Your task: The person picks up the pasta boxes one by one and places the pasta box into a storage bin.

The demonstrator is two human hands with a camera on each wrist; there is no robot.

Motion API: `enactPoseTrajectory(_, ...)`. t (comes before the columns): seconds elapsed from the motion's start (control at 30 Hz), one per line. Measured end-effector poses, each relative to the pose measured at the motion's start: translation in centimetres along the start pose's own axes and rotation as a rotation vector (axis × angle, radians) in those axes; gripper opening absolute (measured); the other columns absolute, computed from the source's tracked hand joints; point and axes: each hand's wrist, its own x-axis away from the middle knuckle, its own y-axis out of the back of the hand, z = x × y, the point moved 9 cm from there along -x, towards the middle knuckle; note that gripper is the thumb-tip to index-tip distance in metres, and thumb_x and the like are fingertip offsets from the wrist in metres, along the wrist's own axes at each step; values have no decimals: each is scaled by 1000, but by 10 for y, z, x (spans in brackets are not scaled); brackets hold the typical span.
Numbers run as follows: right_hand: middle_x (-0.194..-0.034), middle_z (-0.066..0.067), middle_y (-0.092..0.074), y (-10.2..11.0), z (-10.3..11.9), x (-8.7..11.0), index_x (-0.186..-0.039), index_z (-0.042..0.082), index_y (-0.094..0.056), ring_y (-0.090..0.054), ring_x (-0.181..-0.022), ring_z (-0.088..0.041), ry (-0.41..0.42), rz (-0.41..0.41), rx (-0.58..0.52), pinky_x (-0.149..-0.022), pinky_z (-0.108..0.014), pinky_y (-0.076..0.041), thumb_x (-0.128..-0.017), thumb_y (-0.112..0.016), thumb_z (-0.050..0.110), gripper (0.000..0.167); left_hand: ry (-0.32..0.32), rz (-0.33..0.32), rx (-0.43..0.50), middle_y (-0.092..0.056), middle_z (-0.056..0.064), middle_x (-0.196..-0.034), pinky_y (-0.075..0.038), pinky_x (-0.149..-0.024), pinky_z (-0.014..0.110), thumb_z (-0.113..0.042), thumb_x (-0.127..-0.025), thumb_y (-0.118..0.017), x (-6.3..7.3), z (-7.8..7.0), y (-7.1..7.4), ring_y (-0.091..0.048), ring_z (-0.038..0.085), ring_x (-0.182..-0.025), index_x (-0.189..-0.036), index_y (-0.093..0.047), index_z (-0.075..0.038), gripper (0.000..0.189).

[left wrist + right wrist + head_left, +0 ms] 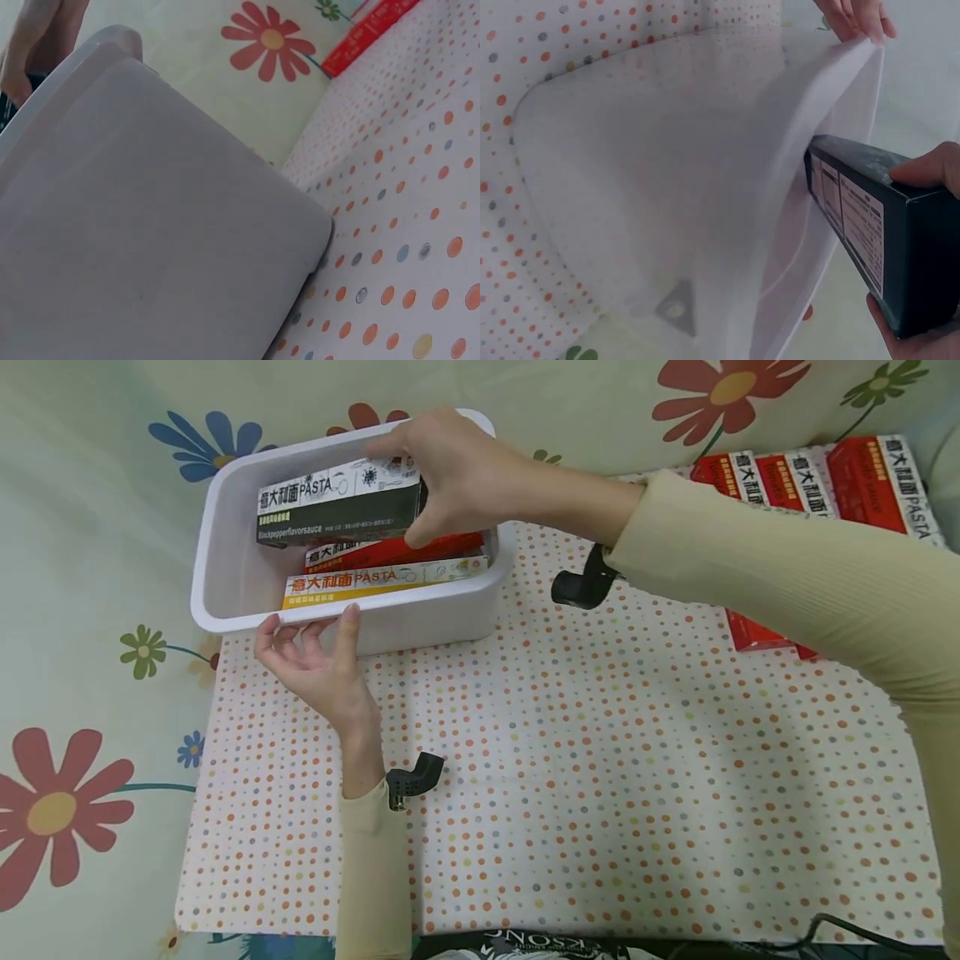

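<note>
My right hand [461, 468] grips a black pepper pasta box [337, 514] by its right end, thumb on the near side and fingers on the far side. This dark box is at the mouth of a white plastic bin [420, 618], and in the right wrist view its far end dips past the rim. Inside the bin stand a red pasta box [405, 553] and, nearest the front wall, a yellow-and-white pasta box [386, 578]. With thumb on the rim and fingers against the outside, my left hand [318, 668] holds the bin's front edge.
Several red pasta boxes [870, 485] lie at the back right of the dotted tabletop [570, 760], partly hidden by my right sleeve [757, 560]. A flowered cloth [82, 635] hangs behind the bin and along the left. A black cable [855, 927] crosses the front right corner.
</note>
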Motion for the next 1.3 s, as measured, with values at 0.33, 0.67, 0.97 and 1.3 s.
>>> enactPoseTrajectory(0.33,-146,-7,-60,1,4,-38,-153,12,-52,-52,-120,-20,31,84,74,-104,-27,-55,-88,-80,25,72,-21,-4,11,-51,19,-113,-59,-87,39,14,-72,-84,-6,-8,1,-61,35,-94,-128,-38,2,74)
enactPoseTrajectory(0.67,-151,-11,-57,-6,-5,-61,-153,12,-52,-54,-121,-25,34,193,94,-108,-31,-53,-86,-83,26,76,-31,6,24,-52,19,-112,-60,-87,38,15,-72,-83,-2,-7,-1,-62,35,-94,-127,-38,2,72)
enactPoseTrajectory(0.97,-152,-11,-56,0,-31,-64,-154,20,-52,-46,-125,-27,-43,233,187,-104,-37,-54,-89,-80,31,71,-28,27,18,-51,19,-111,-59,-86,36,12,-72,-84,2,-7,-6,-62,35,-94,-127,-38,2,72)
enactPoseTrajectory(1.3,-157,-11,-49,-9,-54,-64,-157,20,-48,-43,-131,-28,-76,332,136,-113,-39,-50,-87,-86,24,79,-28,22,24,-51,18,-111,-60,-84,34,13,-72,-83,5,-9,-6,-62,34,-93,-127,-38,2,72)
